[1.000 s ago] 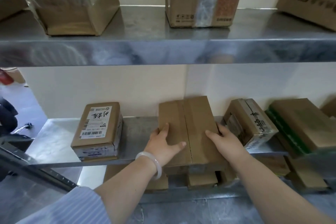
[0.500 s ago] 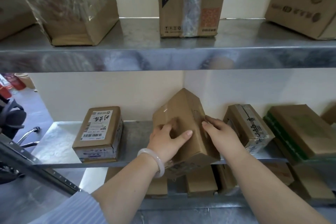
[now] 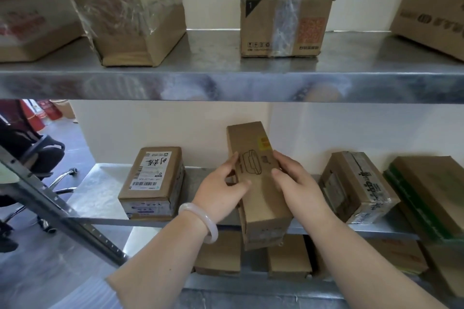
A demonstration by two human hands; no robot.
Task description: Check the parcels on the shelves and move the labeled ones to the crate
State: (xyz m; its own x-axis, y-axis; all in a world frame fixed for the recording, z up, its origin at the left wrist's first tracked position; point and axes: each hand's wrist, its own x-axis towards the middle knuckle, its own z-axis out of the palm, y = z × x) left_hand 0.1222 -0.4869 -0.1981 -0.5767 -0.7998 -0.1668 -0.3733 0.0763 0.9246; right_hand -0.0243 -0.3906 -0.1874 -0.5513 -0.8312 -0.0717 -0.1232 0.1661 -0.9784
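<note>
Steel middle shelf [image 3: 100,193] against a cream wall, 2 forearms reaching in from below. Narrow brown cardboard parcel [image 3: 261,198] held tilted over the shelf's front edge, line drawing facing up. Left grip [image 3: 221,190] curled round its left edge, thumb on top; right grip [image 3: 298,183] clasping the right edge. White-labelled brown box [image 3: 153,180] lying near, on the left.
</note>
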